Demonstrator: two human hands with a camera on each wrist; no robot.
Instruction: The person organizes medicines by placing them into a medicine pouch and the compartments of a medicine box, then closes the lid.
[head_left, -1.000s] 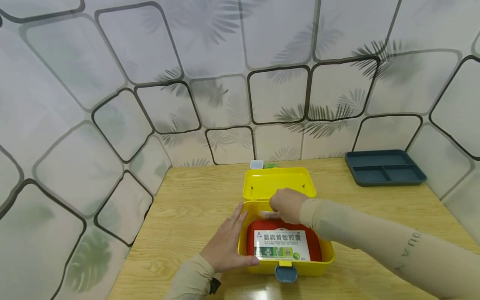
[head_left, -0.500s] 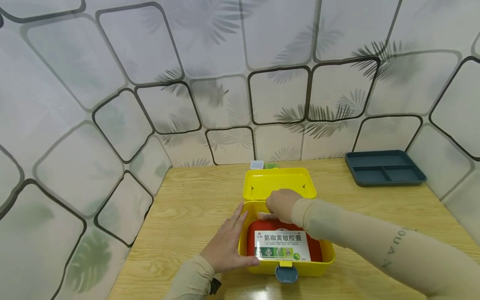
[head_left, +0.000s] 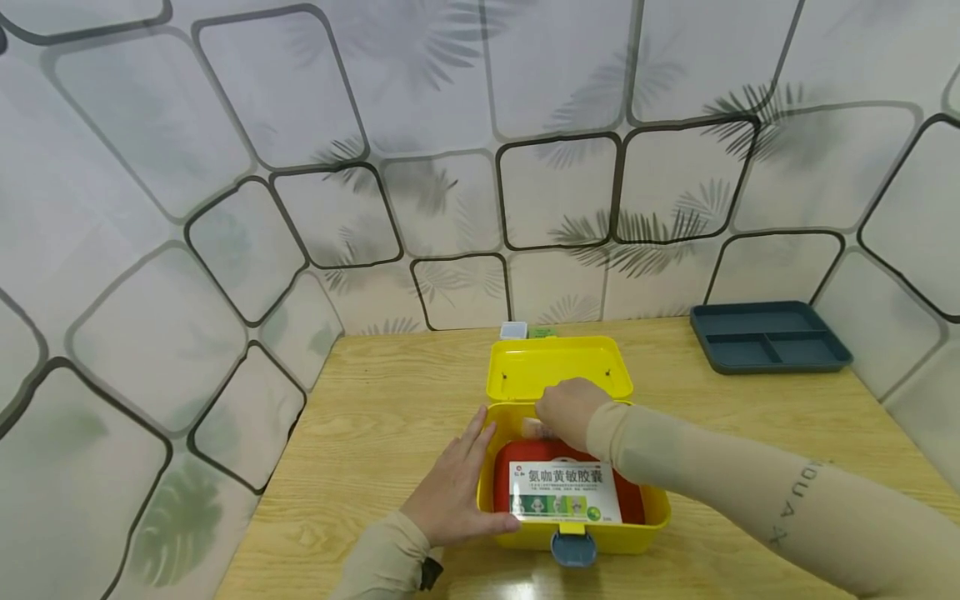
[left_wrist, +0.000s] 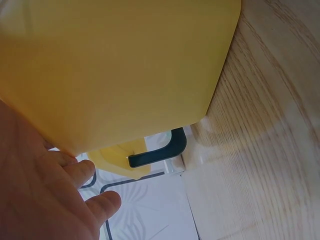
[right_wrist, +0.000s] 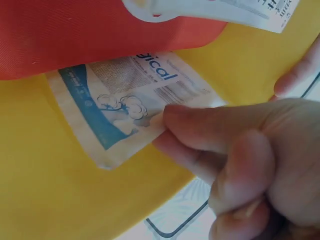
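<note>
An open yellow medicine box (head_left: 654,512) stands on the table. Inside it lies a red pouch (head_left: 633,496), with a white medicine carton (head_left: 564,492) flat on top. My left hand (head_left: 453,487) rests with straight fingers along the box's left rim, its thumb at the front corner. At the back of the box my right hand (head_left: 570,412) reaches in. Its thumb and forefinger pinch the edge of a white and blue gauze packet (right_wrist: 135,100), seen in the right wrist view. One end of the packet is hidden behind the red pouch.
The box's lid (head_left: 558,367) is folded back on the table, and a blue-grey latch (head_left: 573,550) hangs at the front. Two small boxes, one white (head_left: 513,330) and one green (head_left: 542,332), stand behind the lid. A dark divided tray (head_left: 771,337) lies at the back right.
My right hand shifts slightly left and then back a little, staying inside the rear of the box. The gauze packet shows taller by its fingers now. My left hand stays still.
</note>
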